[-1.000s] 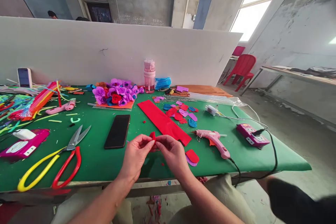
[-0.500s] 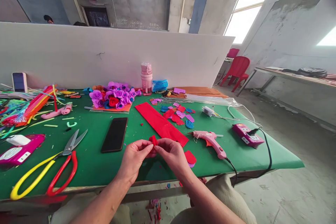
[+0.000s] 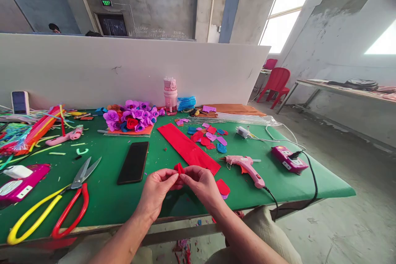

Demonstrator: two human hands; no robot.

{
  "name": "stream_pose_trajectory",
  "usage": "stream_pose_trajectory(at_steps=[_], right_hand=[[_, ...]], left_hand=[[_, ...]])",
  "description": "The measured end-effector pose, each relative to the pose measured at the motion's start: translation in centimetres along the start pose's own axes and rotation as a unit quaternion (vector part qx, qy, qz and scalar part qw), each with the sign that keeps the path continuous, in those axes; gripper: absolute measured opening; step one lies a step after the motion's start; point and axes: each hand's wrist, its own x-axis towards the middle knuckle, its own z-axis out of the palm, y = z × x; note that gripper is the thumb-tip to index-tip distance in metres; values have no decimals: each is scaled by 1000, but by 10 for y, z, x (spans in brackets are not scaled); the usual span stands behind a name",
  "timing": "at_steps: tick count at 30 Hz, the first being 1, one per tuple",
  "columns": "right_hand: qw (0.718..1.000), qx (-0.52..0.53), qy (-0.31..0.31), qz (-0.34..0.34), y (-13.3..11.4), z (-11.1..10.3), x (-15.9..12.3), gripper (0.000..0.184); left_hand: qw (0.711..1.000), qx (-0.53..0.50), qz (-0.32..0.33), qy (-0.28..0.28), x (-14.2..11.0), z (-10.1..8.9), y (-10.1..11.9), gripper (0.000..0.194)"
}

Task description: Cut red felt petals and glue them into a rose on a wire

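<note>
Both hands meet over the front edge of the green table, pinching one small red paper petal [image 3: 178, 168] between thumbs and fingers. My left hand [image 3: 159, 187] grips its left side and my right hand [image 3: 198, 181] its right side; the fingers hide its lower part. Just beyond them lies a long red paper strip [image 3: 188, 146]. A red cut petal [image 3: 222, 187] rests on a purple one beside my right hand. Farther back are several loose petals [image 3: 205, 141] in red, purple and blue. Purple, red and blue paper roses [image 3: 131, 115] lie bunched at the back.
A pink glue gun [image 3: 244, 166] with a cord lies to the right, near a purple power strip [image 3: 289, 159]. At left are a black phone [image 3: 133, 163] and open scissors [image 3: 81, 177]. A pink bottle [image 3: 170, 95] stands before the white board [image 3: 136, 66].
The hands stay pinched on the red petal, with only slight finger movement. The whole view has shifted a little; nothing on the table has visibly moved.
</note>
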Motion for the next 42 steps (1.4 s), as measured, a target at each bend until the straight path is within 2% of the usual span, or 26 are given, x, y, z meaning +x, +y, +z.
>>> stream_pose_trajectory(at_steps=[7,12,21,27,32,35,38,40,42], right_hand=[[1000,-3,8,1,1,-1,1,25],[999,42,-5,12,1,-1,1,24],[983,162,-23,81,-4,-2,2,34],[979,175,-11,103,-5,-1,2,34],[991,117,-13,63,-7,-3,3,32],[998,-11,53,-12,-9,-11,5,23],[967,-187,134,-108,-13,-20,6,13],[957,-225,144,-116,-15,-22,5,13],[958,-224,144,-105,-15,-18,3,14]], left_hand=[[1000,-9,-17,-2,-1,0,1,24],[1000,-15,-19,-14,-1,-1,1,22],[998,-51,-38,-25,1,-3,-1,20],[997,-56,-34,-28,1,-3,-3,19],[998,-35,-31,-35,-2,-2,2,22],[1000,15,8,-2,0,-6,9,25],[994,76,61,47,2,-12,17,26],[993,77,64,56,4,-15,19,27],[995,59,52,57,3,-14,18,27]])
